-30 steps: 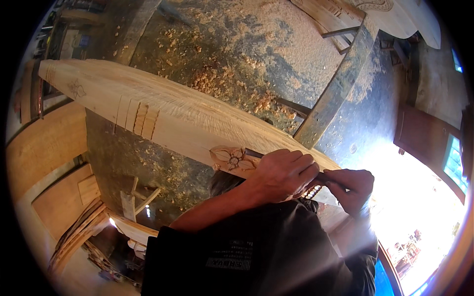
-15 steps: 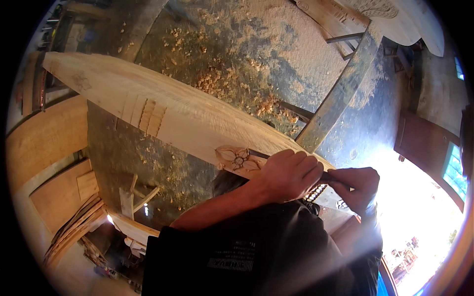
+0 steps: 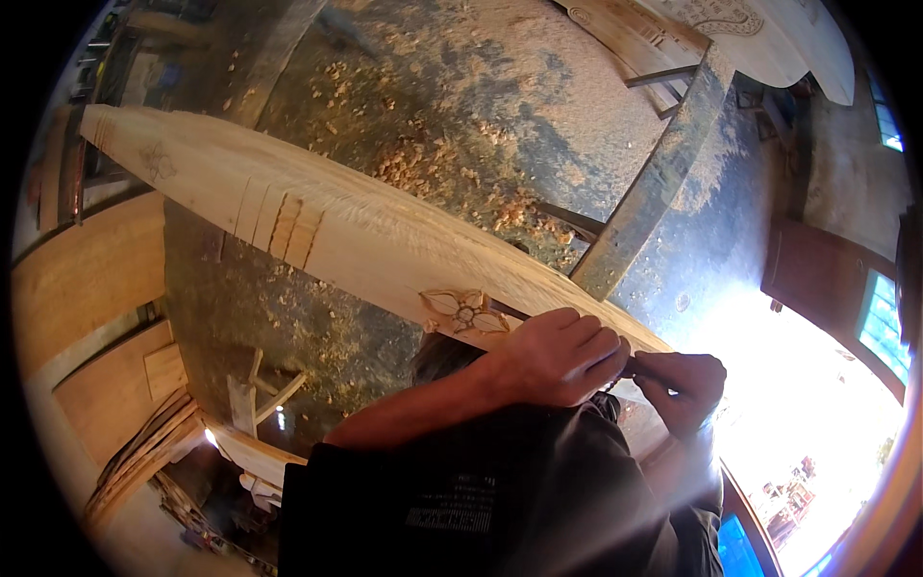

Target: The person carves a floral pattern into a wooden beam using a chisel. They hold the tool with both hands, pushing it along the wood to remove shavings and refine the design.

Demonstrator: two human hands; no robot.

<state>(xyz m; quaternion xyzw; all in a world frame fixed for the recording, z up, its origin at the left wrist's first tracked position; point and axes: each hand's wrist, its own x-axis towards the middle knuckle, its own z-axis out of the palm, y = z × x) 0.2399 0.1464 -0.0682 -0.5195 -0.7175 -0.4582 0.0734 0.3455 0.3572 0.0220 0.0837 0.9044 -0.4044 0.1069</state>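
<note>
A long pale wooden plank (image 3: 385, 250) runs from the far left toward the lower right, under my hands. Cut into its near part is a flower carving (image 3: 466, 313) with several petals. My left hand (image 3: 562, 358) is closed round the shaft of a carving chisel (image 3: 511, 310), whose dark blade points left at the flower's petals; the tip is close to the carving, but I cannot tell if it touches. Behind it, my right hand (image 3: 685, 387) grips the chisel's dark handle end. My fingers cover most of the tool.
Wood shavings (image 3: 404, 163) and sawdust lie over the dark floor. A wooden beam (image 3: 663, 183) stands beyond the plank at right, with other carved boards (image 3: 750, 38) behind it. Stacked timber (image 3: 144, 452) leans at lower left; strong light enters at right.
Both hands have shifted slightly down in the picture with the chisel, still gripping it. The right petals show more fully now. The whole view has moved a little.
</note>
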